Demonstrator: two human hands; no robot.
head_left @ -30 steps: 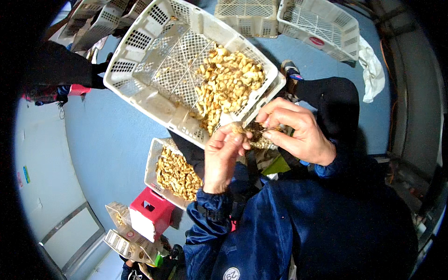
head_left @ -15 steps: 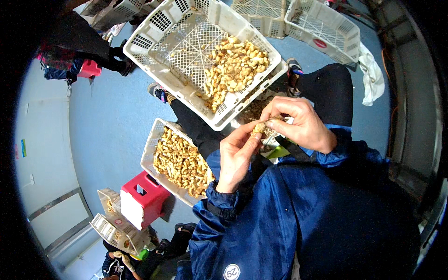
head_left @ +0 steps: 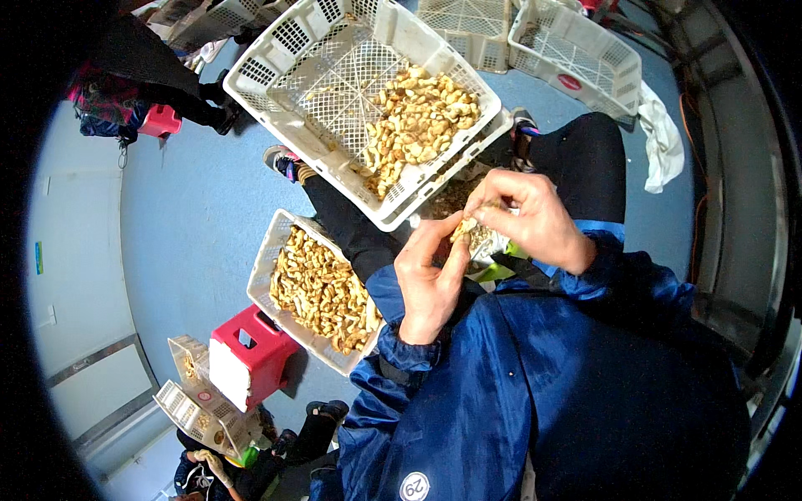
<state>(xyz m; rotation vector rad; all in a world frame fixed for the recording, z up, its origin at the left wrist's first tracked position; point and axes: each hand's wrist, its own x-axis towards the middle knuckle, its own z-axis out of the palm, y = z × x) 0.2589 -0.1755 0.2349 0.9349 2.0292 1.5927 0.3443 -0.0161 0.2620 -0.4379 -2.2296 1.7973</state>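
Observation:
Between the fingertips of my left hand (head_left: 428, 284) is a small yellow-brown mushroom (head_left: 462, 228), pinched by thumb and forefinger. My right hand (head_left: 539, 219) is closed too, its thumb and fingertips meeting at the mushroom's upper end and partly hiding it. Both hands are over my lap, above a heap of brown crumbly trimmings (head_left: 455, 196). Ahead, a large white plastic crate (head_left: 317, 159) has mushrooms (head_left: 426, 117) piled in its right part. To the left, a smaller white crate (head_left: 261, 284) is filled with more mushrooms (head_left: 322, 292).
A red plastic stool (head_left: 259, 355) stands past the smaller crate. Other crates (head_left: 576, 63) and a white cloth (head_left: 662, 142) lie at the back right. One person sits at the lower left (head_left: 209, 472); another person's dark-clothed leg (head_left: 159, 71) shows at the upper left.
The mushroom has turned in my fingers and shows less of itself. My right hand has shifted slightly left. The whole view has moved a little.

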